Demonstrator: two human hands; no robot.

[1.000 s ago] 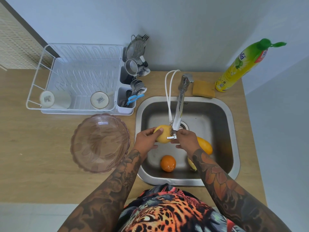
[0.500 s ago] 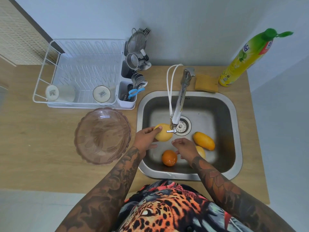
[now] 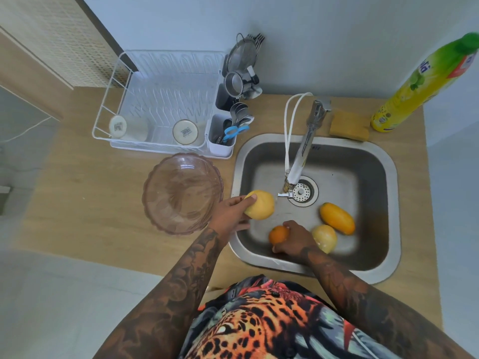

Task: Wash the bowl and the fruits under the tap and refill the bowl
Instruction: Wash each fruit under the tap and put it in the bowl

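Observation:
My left hand (image 3: 230, 212) grips a yellow fruit (image 3: 261, 205) over the left edge of the steel sink (image 3: 363, 156), just left of the tap (image 3: 298, 167) spout. My right hand (image 3: 294, 240) reaches into the sink and curls round a small orange (image 3: 277, 234) on the sink floor. A pale yellow fruit (image 3: 325, 238) and an orange-yellow mango (image 3: 337, 218) lie in the sink to the right. The clear pink bowl (image 3: 181, 194) stands empty on the wooden counter left of the sink.
A white dish rack (image 3: 160, 104) with two cups and a cutlery holder stands behind the bowl. A sponge (image 3: 348, 125) and a yellow-green detergent bottle (image 3: 420, 92) sit at the back right. The counter edge runs just in front of the sink.
My right hand left the tap, dropped into the sink and closed round the orange. My left hand carried the yellow fruit slightly left, away from the spout.

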